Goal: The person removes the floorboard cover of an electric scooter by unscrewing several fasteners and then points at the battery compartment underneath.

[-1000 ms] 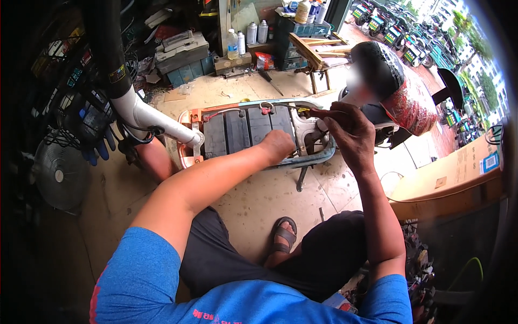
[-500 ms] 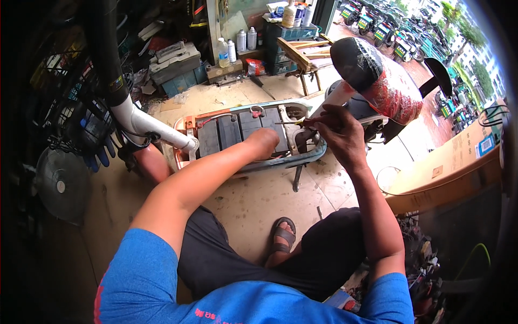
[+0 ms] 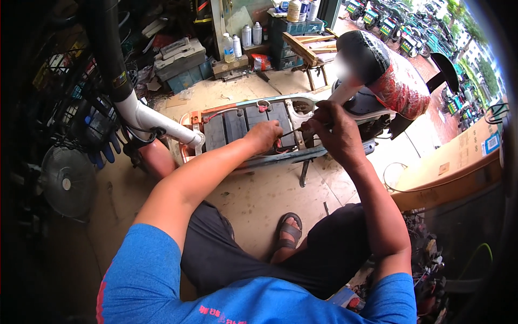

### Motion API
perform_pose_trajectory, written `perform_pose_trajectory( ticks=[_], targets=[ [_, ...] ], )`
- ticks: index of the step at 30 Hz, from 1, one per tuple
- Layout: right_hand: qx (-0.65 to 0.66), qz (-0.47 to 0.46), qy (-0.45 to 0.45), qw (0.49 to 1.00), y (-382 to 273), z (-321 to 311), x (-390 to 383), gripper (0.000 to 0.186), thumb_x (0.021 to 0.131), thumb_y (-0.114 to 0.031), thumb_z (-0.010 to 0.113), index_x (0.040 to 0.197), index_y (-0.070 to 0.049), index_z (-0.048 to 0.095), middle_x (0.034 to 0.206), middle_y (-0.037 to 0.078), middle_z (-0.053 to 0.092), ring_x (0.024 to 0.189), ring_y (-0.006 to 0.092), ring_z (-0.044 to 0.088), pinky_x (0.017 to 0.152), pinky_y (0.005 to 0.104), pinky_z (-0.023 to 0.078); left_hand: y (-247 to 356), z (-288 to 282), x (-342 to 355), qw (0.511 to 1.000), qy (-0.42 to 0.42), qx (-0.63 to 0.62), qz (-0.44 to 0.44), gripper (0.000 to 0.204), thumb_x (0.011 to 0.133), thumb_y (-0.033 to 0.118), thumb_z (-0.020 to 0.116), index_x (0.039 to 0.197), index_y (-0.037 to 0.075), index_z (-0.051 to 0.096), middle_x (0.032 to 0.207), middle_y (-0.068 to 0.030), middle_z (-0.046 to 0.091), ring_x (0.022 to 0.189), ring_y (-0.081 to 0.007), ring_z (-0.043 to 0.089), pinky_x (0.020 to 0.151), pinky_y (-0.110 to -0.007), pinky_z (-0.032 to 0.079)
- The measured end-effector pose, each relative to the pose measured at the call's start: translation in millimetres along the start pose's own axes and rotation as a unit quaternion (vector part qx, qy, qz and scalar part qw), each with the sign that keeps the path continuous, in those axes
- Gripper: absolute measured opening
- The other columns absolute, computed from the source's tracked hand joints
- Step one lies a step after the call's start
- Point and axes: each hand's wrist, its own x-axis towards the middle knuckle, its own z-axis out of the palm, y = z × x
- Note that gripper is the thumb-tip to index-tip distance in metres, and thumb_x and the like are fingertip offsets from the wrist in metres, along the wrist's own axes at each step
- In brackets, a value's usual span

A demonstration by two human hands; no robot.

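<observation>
Over the open floorboard of an electric scooter (image 3: 315, 153), both hands work close together. My left hand (image 3: 263, 136) is closed in a pinch above the dark battery blocks (image 3: 236, 127); what its fingers hold is hidden. A bit of red wire (image 3: 279, 143) shows just under its fingertips. My right hand (image 3: 339, 137), to the right by the seat post, is closed on a thin, dark, screwdriver-like tool (image 3: 292, 132). The tool's shaft points left and reaches the left fingertips. Another red lead (image 3: 263, 107) lies on top of the batteries at the far side.
The wrapped scooter seat (image 3: 399, 81) rises at right, the white steering column (image 3: 162, 127) at left. A fan (image 3: 67, 181) stands far left, a large cardboard box (image 3: 448, 164) right. Toolboxes (image 3: 183, 67), spray cans (image 3: 246, 35) and a wooden stool (image 3: 307, 51) line the back.
My left hand has turned and shifted so its fingertips meet the tool's tip. The tool in my right hand has come lower, and the whole view has shifted slightly.
</observation>
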Motion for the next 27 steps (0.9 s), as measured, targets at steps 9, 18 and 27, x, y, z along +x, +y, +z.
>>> perform_pose_trajectory(
  ticks=[9,18,27],
  targets=[
    [-0.081,-0.018,-0.039,0.996,0.4,17.2,3.8,0.040,0.086,-0.012,0.080,0.119,-0.005,0.058,0.090,0.014,0.070,0.084,0.0312,0.071,0.074,0.0406,0.056,-8.0,-2.3,-0.4,0.994,0.004,-0.110,-0.025,0.013,0.086,0.008,0.072,0.097,0.012,0.078,0.097,-0.0116,0.068,0.092,-0.0345,0.068,0.078,-0.042,0.054],
    [-0.076,-0.022,-0.041,0.996,6.0,23.8,7.6,0.039,0.086,-0.011,0.079,0.119,-0.004,0.058,0.090,0.014,0.069,0.084,0.0308,0.071,0.074,0.0397,0.056,-9.1,-3.0,-1.6,0.994,0.000,-0.109,-0.011,0.013,0.087,0.008,0.072,0.097,0.014,0.079,0.096,-0.0092,0.068,0.092,-0.0336,0.068,0.079,-0.042,0.054],
    [-0.043,0.010,-0.128,0.991,-7.1,16.9,19.1,0.026,0.090,-0.007,0.073,0.112,-0.003,0.061,0.091,0.015,0.069,0.084,0.0288,0.072,0.074,0.0391,0.055,-5.9,-5.3,-0.7,0.993,-0.018,-0.109,-0.038,0.014,0.080,0.009,0.074,0.091,0.015,0.079,0.103,-0.0081,0.070,0.095,-0.0322,0.069,0.081,-0.042,0.055]
  ],
)
